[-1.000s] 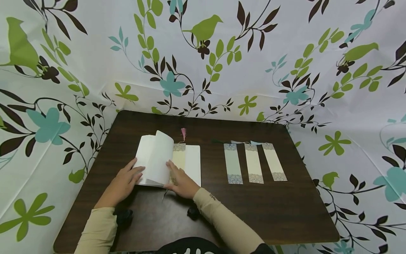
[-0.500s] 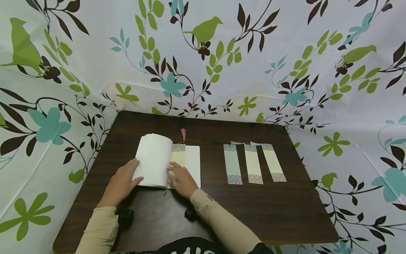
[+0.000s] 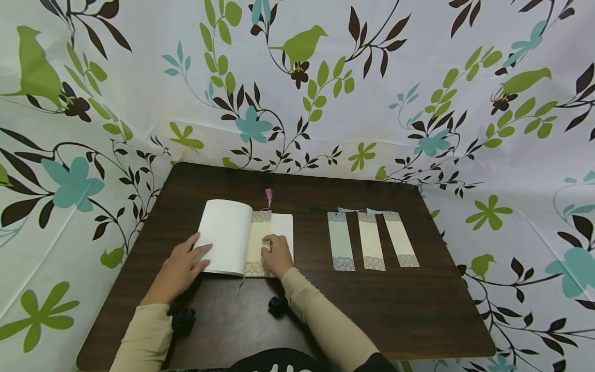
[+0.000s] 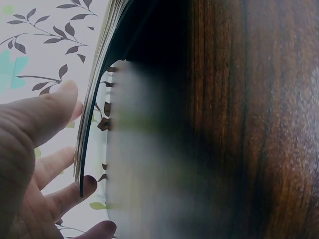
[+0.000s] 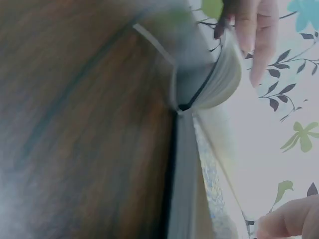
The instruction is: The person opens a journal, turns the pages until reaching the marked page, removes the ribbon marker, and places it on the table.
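An open book [image 3: 225, 237] with blank white pages lies on the table. My left hand [image 3: 178, 266] holds its left edge, thumb on the page side and fingertips reaching past the dark cover [image 4: 87, 144] in the left wrist view. On the right-hand page [image 3: 282, 225] lies a cream bookmark [image 3: 258, 243] with patterned ends and a pink tassel [image 3: 268, 197] past the book's top. My right hand [image 3: 278, 256], fingers curled, pinches the bookmark's right edge; its exact grip is partly hidden. A thin ribbon [image 3: 240, 285] hangs from the book's lower edge.
To the right lie a pale green bookmark [image 3: 341, 240], a cream bookmark [image 3: 371, 240] and another cream bookmark [image 3: 402, 238], side by side with tassels at their tops. The dark wooden table [image 3: 372, 320] meets a leaf-and-bird patterned cloth [image 3: 316, 144] behind it.
The raised pages have settled onto the left side, showing more of the bookmark. My right hand has moved from the pages rightward to the bookmark's right edge. My left hand stays at the book's left edge.
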### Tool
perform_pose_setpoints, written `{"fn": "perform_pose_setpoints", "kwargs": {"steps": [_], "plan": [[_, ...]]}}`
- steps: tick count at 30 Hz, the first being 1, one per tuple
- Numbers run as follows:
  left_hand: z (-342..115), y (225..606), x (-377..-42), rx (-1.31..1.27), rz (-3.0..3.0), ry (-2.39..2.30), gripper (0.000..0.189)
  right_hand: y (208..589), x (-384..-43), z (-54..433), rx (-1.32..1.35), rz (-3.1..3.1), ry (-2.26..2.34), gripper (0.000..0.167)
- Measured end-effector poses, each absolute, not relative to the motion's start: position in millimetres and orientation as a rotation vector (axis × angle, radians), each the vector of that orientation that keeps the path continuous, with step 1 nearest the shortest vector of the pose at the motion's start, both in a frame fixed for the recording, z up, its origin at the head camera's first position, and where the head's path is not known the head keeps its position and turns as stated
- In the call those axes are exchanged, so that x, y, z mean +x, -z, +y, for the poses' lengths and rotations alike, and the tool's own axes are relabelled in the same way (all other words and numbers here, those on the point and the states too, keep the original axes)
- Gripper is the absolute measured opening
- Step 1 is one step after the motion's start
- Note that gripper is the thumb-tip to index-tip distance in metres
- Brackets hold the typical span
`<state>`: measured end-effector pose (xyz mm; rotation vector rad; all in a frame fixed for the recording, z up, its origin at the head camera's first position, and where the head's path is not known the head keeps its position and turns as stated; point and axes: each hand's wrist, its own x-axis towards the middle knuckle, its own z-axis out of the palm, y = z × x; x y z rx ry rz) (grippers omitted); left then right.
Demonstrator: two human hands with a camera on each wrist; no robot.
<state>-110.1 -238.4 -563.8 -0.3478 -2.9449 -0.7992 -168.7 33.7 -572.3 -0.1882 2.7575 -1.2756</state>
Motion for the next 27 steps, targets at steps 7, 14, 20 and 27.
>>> {"fn": "perform_pose_setpoints", "kwargs": {"steps": [7, 14, 20, 27], "plan": [[-238, 563, -111, -0.345, -2.96, 0.8, 0.051, 572, -175, 36, -0.243, 2.669, 1.365, 0.027], [-238, 563, -111, -0.346, -2.943, 0.801, 0.05, 571, -179, 51, -0.299, 2.643, 1.297, 0.04], [-237, 564, -112, -0.348, -2.959, 0.804, 0.051, 569, -183, 93, -0.166, 2.641, 1.355, 0.042], [-236, 563, -111, -0.335, -2.984, 0.814, 0.052, 575, -187, 152, -0.031, 2.75, 1.235, 0.044]]}}
